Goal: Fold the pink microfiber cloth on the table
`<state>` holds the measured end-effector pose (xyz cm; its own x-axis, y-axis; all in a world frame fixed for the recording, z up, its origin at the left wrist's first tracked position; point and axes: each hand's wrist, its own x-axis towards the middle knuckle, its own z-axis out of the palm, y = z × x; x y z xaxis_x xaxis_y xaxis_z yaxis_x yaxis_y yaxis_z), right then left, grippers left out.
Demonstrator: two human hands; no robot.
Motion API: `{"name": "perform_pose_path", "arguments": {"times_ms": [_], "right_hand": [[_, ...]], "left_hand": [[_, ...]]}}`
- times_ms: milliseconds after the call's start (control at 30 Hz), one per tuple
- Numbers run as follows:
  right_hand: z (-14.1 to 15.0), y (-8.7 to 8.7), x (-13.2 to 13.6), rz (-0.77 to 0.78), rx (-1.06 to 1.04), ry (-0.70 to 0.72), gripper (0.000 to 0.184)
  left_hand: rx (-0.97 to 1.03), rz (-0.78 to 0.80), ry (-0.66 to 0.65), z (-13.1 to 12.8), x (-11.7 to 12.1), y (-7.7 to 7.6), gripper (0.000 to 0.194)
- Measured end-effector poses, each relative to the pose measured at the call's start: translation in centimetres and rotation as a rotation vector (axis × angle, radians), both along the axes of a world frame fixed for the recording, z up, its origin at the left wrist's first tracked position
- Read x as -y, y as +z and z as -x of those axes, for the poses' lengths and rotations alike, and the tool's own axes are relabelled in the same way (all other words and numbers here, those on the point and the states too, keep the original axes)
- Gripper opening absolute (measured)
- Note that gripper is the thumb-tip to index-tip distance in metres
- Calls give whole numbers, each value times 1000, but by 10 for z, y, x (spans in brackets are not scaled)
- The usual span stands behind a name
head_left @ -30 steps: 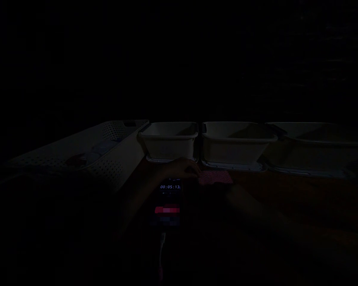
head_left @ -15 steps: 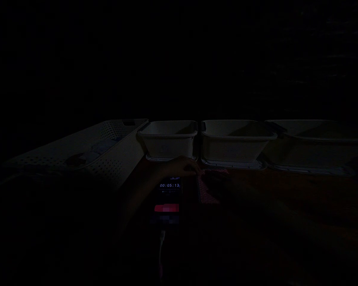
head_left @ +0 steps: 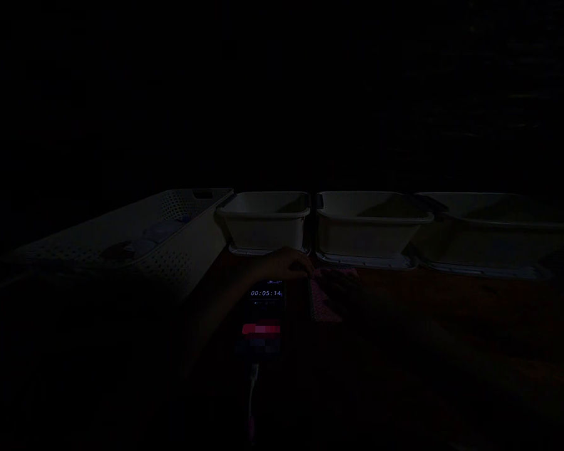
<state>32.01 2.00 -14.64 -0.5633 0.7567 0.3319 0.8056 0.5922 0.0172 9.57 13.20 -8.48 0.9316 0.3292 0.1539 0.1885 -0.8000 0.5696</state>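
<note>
The scene is very dark. My left hand (head_left: 284, 266) rests on the table just beyond a phone (head_left: 264, 316) whose screen shows a timer reading 00:05:14. Its fingertips reach the left edge of a small pink patterned cloth (head_left: 323, 300) lying on the table. My right hand (head_left: 345, 285) is a dim shape over that cloth; its fingers cannot be made out. The left hand's fingers look curled downward, but whether they grip the cloth is unclear.
A white perforated basket (head_left: 169, 250) lies at the left. Three white tubs stand in a row behind the hands: left tub (head_left: 266, 228), middle tub (head_left: 371, 232), right tub (head_left: 498, 241). A white cable (head_left: 252, 391) runs from the phone toward me.
The pink cloth, spread flat to the right a second ago, is now folded into a narrower shape nearer the phone. The timer advanced from 00:05:13 to 00:05:14.
</note>
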Motion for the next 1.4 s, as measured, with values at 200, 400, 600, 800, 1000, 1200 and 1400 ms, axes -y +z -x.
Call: {"name": "perform_pose_path", "arguments": {"times_ms": [200, 400, 600, 800, 1000, 1200, 1400], "right_hand": [[-1, -9, -1, -12, 30, -25, 55], [-1, -12, -5, 0, 30, -44, 55], [0, -11, -3, 33, -16, -15, 59], [0, -10, 0, 38, -26, -30, 65], [7, 0, 4, 54, -27, -65, 64], [14, 7, 5, 65, -18, -114, 63], [16, 12, 7, 63, -9, -96, 58]], "left_hand": [[20, -23, -27, 1, -1, -1, 17], [1, -50, -5, 0, 0, 0, 19], [13, -39, 5, -1, 2, -2, 20], [9, 0, 4, -2, 10, 9, 18], [-1, 69, -29, -6, 28, 29, 18], [-46, 115, -36, -3, 30, 27, 22], [-60, 111, -18, -4, 27, 21, 25]]}}
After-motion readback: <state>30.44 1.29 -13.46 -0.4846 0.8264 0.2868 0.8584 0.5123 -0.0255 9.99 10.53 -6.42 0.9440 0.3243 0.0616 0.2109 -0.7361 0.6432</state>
